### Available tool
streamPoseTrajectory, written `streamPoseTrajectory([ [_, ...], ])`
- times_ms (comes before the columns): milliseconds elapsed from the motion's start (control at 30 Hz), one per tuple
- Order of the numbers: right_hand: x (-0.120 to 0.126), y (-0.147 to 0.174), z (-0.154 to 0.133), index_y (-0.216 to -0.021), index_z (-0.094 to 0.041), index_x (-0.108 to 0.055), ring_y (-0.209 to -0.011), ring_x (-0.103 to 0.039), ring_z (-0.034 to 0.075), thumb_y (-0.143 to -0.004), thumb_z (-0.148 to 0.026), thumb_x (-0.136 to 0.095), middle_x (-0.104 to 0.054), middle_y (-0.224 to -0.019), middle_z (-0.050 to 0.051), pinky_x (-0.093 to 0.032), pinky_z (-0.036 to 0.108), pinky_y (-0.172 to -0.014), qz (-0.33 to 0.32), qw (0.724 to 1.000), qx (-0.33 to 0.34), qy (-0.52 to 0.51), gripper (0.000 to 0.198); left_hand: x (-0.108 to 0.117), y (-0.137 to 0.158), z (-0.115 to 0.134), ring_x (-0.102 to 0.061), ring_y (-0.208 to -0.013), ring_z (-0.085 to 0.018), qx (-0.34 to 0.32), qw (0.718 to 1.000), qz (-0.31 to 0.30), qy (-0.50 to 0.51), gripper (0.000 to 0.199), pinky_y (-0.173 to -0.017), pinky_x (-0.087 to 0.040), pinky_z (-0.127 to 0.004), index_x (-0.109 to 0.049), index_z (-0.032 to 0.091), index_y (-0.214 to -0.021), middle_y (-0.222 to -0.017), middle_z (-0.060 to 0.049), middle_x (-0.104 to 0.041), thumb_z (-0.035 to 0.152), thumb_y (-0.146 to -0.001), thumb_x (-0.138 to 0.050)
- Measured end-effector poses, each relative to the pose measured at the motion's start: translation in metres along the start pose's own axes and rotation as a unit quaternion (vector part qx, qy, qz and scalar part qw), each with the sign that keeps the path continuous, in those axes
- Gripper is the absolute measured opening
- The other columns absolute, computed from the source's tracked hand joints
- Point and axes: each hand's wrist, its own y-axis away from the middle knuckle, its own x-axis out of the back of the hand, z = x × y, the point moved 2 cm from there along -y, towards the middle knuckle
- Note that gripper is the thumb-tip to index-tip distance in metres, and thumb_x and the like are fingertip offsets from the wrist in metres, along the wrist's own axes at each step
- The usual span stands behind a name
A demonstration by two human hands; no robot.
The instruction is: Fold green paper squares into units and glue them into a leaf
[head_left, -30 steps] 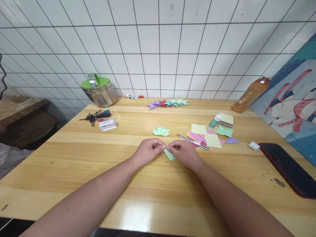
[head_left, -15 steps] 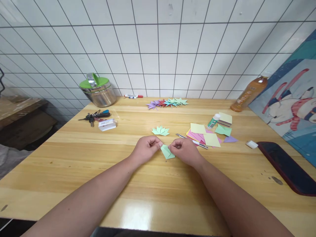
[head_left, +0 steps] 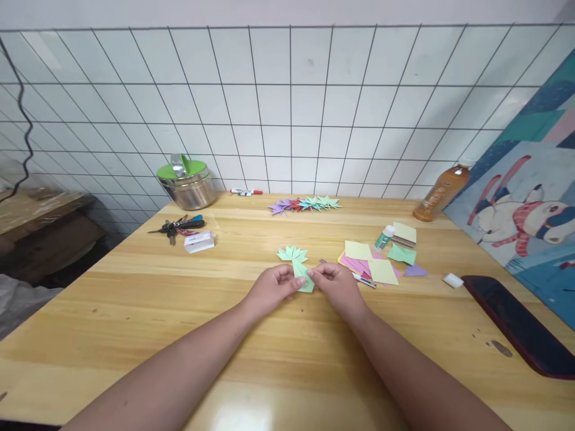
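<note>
A folded piece of light green paper (head_left: 303, 280) is held between my two hands above the middle of the table. My left hand (head_left: 276, 287) pinches its left side, the thumb lying across the front. The fingertips of my right hand (head_left: 335, 281) are closed on its right edge. Just behind it lies a fan-shaped light green paper piece (head_left: 291, 252) with several points, its front partly covered by the held paper. Farther back, against the wall, is a row of pointed paper pieces (head_left: 305, 205) in purple, red, blue and green.
At right lie loose paper squares (head_left: 381, 271), a cutter (head_left: 365, 281), a glue stick (head_left: 384, 237), a paper stack (head_left: 405, 234), an eraser (head_left: 453, 280), a phone (head_left: 521, 323) and a bottle (head_left: 442, 193). Keys (head_left: 179, 226), a small white box (head_left: 199, 241) and a green-lidded pot (head_left: 187, 182) stand left.
The green paper has turned more upright in my hands, and my left thumb now lies over its front. My view has tilted up, so the table sits lower in the picture.
</note>
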Motion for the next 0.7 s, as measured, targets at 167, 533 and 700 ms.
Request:
streamPoseTrajectory([
  [167,-0.01,0.001,0.003,-0.077,-0.017,-0.066,-0.054,-0.053,0.012,-0.069,-0.046,-0.063,-0.06,-0.064,0.001,-0.046,0.024,-0.05,0.005,0.998,-0.024,-0.057,0.031,-0.003,-0.002,-0.004,-0.062,-0.069,-0.016,-0.003,0.998,0.059,-0.005,0.04,-0.057,-0.044,-0.023,-0.066,0.013,-0.086,-0.076,-0.005,-0.068,0.049,-0.071,-0.064],
  [533,-0.009,0.001,0.006,-0.067,-0.018,-0.056,-0.055,-0.051,0.012,-0.073,-0.042,-0.059,-0.054,-0.059,-0.002,-0.044,0.024,-0.053,-0.023,1.0,-0.006,-0.021,0.025,0.001,-0.003,-0.006,-0.054,-0.059,-0.013,-0.044,0.998,0.046,-0.009,0.032,-0.057,-0.041,-0.023,-0.065,0.013,-0.078,-0.064,-0.001,-0.062,0.044,-0.072,-0.063],
  [700,-0.007,0.004,-0.001,-0.101,-0.02,-0.062,-0.07,-0.054,0.014,-0.07,-0.033,-0.063,-0.06,-0.079,0.002,-0.045,0.025,-0.06,-0.024,0.999,0.032,-0.017,0.033,-0.003,-0.001,-0.007,-0.046,-0.054,-0.011,-0.063,0.992,-0.018,-0.106,0.029,-0.054,-0.035,-0.021,-0.059,0.014,-0.067,-0.058,0.002,-0.052,0.041,-0.076,-0.057],
])
